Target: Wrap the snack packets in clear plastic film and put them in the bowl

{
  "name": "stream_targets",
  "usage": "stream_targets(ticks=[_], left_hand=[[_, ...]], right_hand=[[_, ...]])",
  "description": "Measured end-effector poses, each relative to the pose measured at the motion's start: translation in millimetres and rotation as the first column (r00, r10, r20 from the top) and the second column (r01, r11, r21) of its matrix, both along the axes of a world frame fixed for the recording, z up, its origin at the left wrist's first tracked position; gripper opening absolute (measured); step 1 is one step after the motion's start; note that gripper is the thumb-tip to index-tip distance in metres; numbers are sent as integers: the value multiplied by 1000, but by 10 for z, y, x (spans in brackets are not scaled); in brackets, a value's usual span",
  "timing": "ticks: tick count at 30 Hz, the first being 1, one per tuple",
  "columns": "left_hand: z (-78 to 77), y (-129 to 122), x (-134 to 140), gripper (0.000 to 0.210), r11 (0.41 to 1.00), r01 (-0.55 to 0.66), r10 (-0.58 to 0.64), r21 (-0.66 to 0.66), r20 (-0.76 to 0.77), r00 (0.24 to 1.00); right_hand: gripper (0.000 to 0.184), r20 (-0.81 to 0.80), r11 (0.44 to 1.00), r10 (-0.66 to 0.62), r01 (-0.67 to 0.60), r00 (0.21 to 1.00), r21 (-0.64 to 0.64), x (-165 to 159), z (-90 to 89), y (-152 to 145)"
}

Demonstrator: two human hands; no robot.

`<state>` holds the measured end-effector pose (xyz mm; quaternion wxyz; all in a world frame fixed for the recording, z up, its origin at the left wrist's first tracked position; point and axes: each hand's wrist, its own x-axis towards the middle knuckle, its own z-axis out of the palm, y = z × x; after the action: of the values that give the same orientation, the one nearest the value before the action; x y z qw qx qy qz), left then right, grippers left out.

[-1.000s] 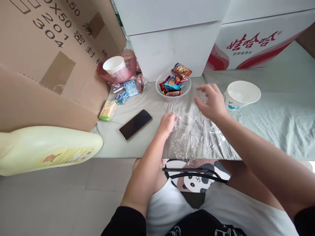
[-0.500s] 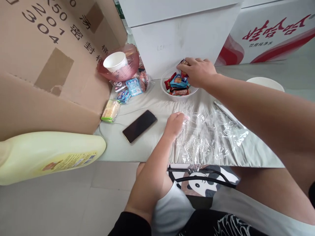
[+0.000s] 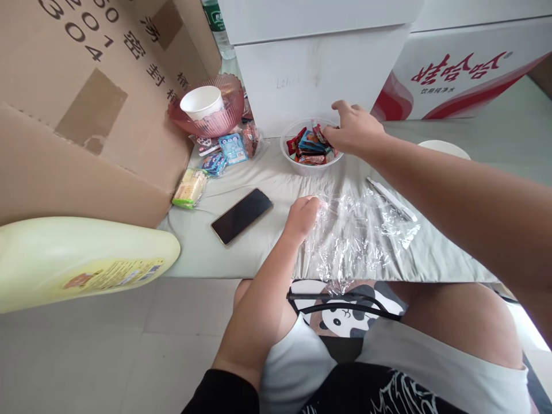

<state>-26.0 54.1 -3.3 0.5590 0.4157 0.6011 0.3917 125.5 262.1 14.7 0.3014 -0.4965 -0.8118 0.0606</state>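
My right hand (image 3: 357,127) is at the right rim of a round clear plastic bowl (image 3: 308,169), its fingers apart and its thumb by the packets. Several small wrapped snack packets (image 3: 311,144), red, blue and dark, fill the bowl. My left hand (image 3: 303,216) is closed on the edge of a clear plastic bag (image 3: 351,230), which lies crinkled on the cloth and hangs over the front edge. Right of the bag lies a slim white object, like a utility knife (image 3: 391,198). A dark phone (image 3: 242,216) rests left of my left hand.
A pink ribbed bowl (image 3: 235,103) with a white paper cup (image 3: 202,102) stands back left, near more snack packets (image 3: 233,148). A cardboard box (image 3: 86,172), a pale yellow bottle (image 3: 86,253) and white boxes (image 3: 319,80) border the table. A white round object (image 3: 444,148) is partly behind my right arm.
My right hand has let go of the snack packets it held over the bowl, and its fingers have spread. My left hand keeps its grip on the bag. The view has shifted slightly.
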Motion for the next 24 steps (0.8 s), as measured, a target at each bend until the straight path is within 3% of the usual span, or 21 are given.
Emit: stream_targets(ticks=[5,9,13,17,19,22,24], left_hand=[[23,16,7,22,1000,-19,19,-9,24,1000],[24,55,42,23,999,-17,18,-30,29,999],[-5,86,48,23,1000,-24,25,-19,21,999],[9,88,-16,21,1000,12,-12,-19,-1,1000],[35,80,-51,21,999,50,-50,-20,-12,999],[59,70,-59,18,996,87,-88,-28,-14,996],[48,74,-28,17,995,90,-91,-36,-2,996]], right_hand=[[48,58,995,71,-66,996,-76,-58,185,-242],[37,123,972,225,-215,967,-91,-101,156,-214],[30,124,978,166,-147,978,-148,-80,179,-315],[30,-38,989,139,-140,990,-36,170,322,-959],[26,-122,986,164,-162,979,27,379,285,-1411],[20,-186,945,324,-327,928,14,655,-1,-1981],[19,-185,947,320,-321,929,25,746,-257,-2206]])
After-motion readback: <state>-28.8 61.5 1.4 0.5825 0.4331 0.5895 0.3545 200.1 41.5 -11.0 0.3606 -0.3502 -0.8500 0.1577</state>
